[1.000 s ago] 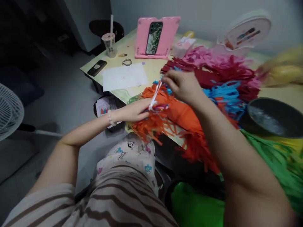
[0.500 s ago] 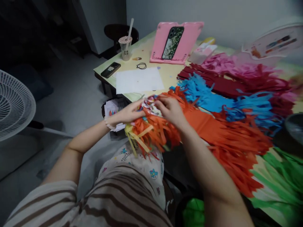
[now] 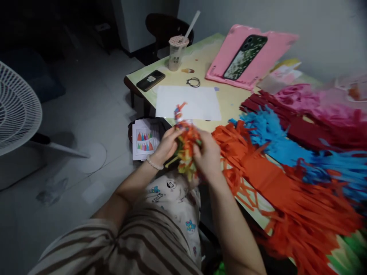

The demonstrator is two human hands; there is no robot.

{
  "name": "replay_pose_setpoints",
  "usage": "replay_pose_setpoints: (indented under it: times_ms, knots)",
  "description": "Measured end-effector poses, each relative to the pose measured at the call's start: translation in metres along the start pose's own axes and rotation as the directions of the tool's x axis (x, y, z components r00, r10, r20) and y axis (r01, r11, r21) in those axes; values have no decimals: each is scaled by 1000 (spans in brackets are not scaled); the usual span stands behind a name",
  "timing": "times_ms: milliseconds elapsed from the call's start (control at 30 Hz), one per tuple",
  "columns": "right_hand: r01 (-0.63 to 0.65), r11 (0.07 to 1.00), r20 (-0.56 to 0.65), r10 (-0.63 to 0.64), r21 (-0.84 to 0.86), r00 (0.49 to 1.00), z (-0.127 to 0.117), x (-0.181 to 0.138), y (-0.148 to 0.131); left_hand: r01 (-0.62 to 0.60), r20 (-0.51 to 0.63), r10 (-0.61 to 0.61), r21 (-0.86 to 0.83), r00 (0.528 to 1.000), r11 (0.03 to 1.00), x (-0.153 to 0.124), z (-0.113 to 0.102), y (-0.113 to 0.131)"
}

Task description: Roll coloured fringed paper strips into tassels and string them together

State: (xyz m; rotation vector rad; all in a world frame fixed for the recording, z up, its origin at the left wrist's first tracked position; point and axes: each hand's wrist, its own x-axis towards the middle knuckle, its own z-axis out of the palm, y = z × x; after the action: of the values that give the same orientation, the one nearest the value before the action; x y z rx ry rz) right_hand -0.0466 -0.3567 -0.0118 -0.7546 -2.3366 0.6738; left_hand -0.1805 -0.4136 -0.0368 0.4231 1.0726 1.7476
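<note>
Between my hands, above my lap, is a multicoloured paper tassel (image 3: 187, 158), with orange and yellow-green strips bunched together and a twisted orange, blue and white end sticking up. My left hand (image 3: 169, 146) is closed on its left side, thumb across the upper part. My right hand (image 3: 208, 154) wraps round the right side, its fingers partly hidden and blurred. Just right of that hand, cut orange fringed paper (image 3: 269, 179) lies on the table. Behind the tassel is a white sheet (image 3: 187, 101).
Blue (image 3: 295, 147), dark red (image 3: 304, 128) and pink fringed paper (image 3: 301, 95) cover the table's right side. A pink stand with a phone (image 3: 245, 57), a drink cup (image 3: 176, 55) and a black phone (image 3: 150, 80) stand or lie farther back. A white fan (image 3: 17, 109) is at left.
The tassel's strips have been gathered into a narrower bunch, with its twisted end now pointing up. My right hand has moved down its side. The view has shifted left.
</note>
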Motion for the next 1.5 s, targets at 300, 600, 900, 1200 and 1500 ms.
replay_pose_setpoints:
  times_ms: [300, 600, 900, 1200, 1500]
  knots:
    - [-228, 959, -87, 216, -167, 972, -11, 55, 96, 295, -514, 118, 649, 849, 702, -7, -141, -44]
    - [-258, 936, -233, 203, -240, 951, -32, 54, 107, 699, -788, 161, 605, 594, 382, -11, -231, -64]
    - [139, 990, -462, -119, 10, 879, -22, -26, -17, 455, -581, 262, 790, 771, 412, -17, -202, -26]
    - [-290, 624, 64, 359, 726, 931, 61, -44, -28, -335, 305, 277, 940, 911, 66, -126, -47, -22]
    - [-333, 527, -11, 546, 782, 838, -15, -137, 7, -535, 399, 682, 845, 613, -14, -60, 9, 47]
